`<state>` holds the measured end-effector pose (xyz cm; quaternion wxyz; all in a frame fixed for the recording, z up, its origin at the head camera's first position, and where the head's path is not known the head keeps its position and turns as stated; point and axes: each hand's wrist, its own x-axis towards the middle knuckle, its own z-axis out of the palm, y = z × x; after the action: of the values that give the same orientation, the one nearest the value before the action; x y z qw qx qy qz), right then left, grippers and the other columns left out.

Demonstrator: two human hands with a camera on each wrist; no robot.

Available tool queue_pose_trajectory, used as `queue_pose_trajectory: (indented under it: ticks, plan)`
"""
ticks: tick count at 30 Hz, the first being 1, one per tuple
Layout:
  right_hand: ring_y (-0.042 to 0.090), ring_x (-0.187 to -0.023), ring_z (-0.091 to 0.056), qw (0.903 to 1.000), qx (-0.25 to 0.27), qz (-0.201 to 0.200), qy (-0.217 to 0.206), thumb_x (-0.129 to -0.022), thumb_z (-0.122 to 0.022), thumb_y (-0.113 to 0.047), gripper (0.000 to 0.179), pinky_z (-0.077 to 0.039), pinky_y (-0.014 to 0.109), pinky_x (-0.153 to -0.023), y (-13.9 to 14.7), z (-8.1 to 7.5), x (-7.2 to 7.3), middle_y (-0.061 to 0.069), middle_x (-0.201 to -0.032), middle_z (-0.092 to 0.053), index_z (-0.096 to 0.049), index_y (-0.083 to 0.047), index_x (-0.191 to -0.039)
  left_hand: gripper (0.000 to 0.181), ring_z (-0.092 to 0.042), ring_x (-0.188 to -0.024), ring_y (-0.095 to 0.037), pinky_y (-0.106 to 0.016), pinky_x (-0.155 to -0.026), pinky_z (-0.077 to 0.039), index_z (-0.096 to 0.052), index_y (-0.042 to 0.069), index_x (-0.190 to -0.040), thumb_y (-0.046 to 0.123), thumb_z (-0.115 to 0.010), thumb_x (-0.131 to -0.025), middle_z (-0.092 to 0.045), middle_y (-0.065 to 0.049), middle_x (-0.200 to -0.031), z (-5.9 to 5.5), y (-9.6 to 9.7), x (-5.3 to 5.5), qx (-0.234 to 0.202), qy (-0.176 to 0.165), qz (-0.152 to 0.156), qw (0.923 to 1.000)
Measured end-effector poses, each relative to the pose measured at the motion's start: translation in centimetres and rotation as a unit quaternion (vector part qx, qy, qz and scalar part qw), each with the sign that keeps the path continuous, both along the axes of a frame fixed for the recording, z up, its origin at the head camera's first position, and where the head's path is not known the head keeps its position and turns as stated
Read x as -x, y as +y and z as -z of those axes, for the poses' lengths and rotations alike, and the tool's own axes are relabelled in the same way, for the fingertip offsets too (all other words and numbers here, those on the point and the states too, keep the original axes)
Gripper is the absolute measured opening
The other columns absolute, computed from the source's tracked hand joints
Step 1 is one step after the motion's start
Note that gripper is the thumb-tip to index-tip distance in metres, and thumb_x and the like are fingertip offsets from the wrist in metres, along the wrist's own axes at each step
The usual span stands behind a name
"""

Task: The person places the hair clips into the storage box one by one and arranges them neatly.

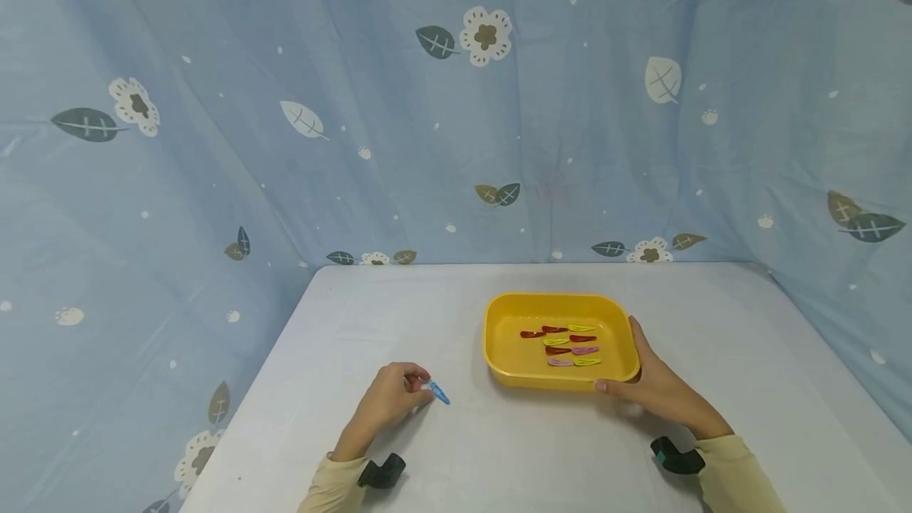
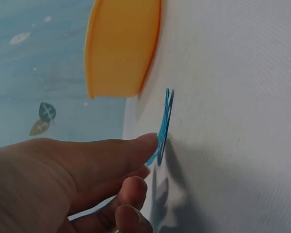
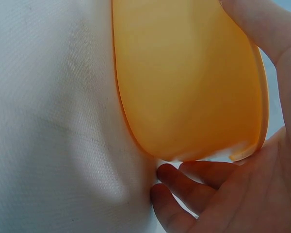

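A blue snap hair clip (image 1: 439,393) is pinched between the thumb and fingers of my left hand (image 1: 388,402), low over the table left of the tray. In the left wrist view the blue clip (image 2: 164,126) points away from the thumb tip, its shadow close beside it. My right hand (image 1: 663,386) grips the right end of a yellow tray (image 1: 499,366), thumb at the front rim and fingers round the side. Inside the tray lie several hair clips (image 1: 557,342) in dark red, yellow and pink, set in rough rows.
A white cloth covers the table (image 1: 527,450). Behind and to the left hangs a blue curtain (image 1: 399,141) with leaves and flowers. Each wrist carries a dark strapped device, one of them the left wrist device (image 1: 382,472).
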<state>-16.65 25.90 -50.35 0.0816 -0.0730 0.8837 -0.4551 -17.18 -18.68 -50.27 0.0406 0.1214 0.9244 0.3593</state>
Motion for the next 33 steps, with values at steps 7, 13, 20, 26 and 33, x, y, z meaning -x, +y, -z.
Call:
queue_pose_trajectory:
  ticks: [7, 13, 20, 26, 33]
  plan:
    - [0.052, -0.151, -0.028, 0.9999, 0.009, -0.005, 0.006, -0.085, -0.083, -0.041, 0.134, -0.026, 0.074, -0.115, 0.14, -0.03, 0.02, 0.029, -0.170, -0.010, 0.024, -0.016, -0.162, 0.018, -0.049, -0.061, -0.006, -0.020, -0.054, -0.039, -0.075, 0.002, -0.101, 0.008, -0.080, -0.085, -0.060, 0.002, -0.074, 0.11, 0.53, 0.06, 0.002, -0.003, 0.007, 1.0000]
    - [0.051, -0.151, -0.028, 0.9997, 0.020, -0.010, 0.012, -0.086, -0.083, -0.038, 0.133, -0.026, 0.074, -0.115, 0.21, 0.04, 0.00, 0.028, -0.170, -0.011, 0.024, -0.019, -0.162, 0.012, -0.048, -0.062, -0.006, -0.020, -0.055, -0.039, -0.074, 0.003, -0.095, 0.009, -0.080, -0.087, -0.059, 0.003, -0.074, 0.25, 0.52, 0.12, 0.000, -0.003, 0.013, 0.9999]
    - [0.052, -0.151, -0.028, 1.0000, 0.007, -0.003, 0.002, -0.085, -0.083, -0.042, 0.135, -0.026, 0.073, -0.116, 0.14, -0.07, -0.04, 0.030, -0.170, -0.009, 0.025, -0.015, -0.162, 0.009, -0.047, -0.062, -0.005, -0.018, -0.055, -0.038, -0.071, 0.004, -0.087, 0.008, -0.079, -0.088, -0.057, 0.003, -0.073, 0.29, 0.39, 0.14, -0.006, -0.015, 0.013, 0.9998]
    - [0.049, -0.150, -0.033, 1.0000, 0.008, -0.004, 0.002, -0.085, -0.083, -0.042, 0.134, -0.027, 0.072, -0.116, 0.13, -0.17, -0.08, 0.029, -0.170, -0.013, 0.024, -0.015, -0.162, 0.013, -0.047, -0.062, -0.004, -0.018, -0.056, -0.038, -0.070, 0.008, -0.084, 0.014, -0.080, -0.089, -0.058, 0.004, -0.072, 0.31, 0.07, 0.19, 0.005, -0.020, 0.015, 0.9997]
    - [0.048, -0.148, -0.036, 0.9998, 0.011, -0.007, 0.013, -0.085, -0.083, -0.040, 0.133, -0.030, 0.072, -0.115, 0.11, -0.06, -0.02, 0.028, -0.169, -0.017, 0.021, -0.014, -0.163, 0.017, -0.049, -0.061, -0.005, -0.019, -0.054, -0.040, -0.072, 0.010, -0.082, 0.023, -0.077, -0.093, -0.060, 0.005, -0.071, 0.20, -0.40, 0.29, 0.005, -0.036, 0.027, 0.9990]
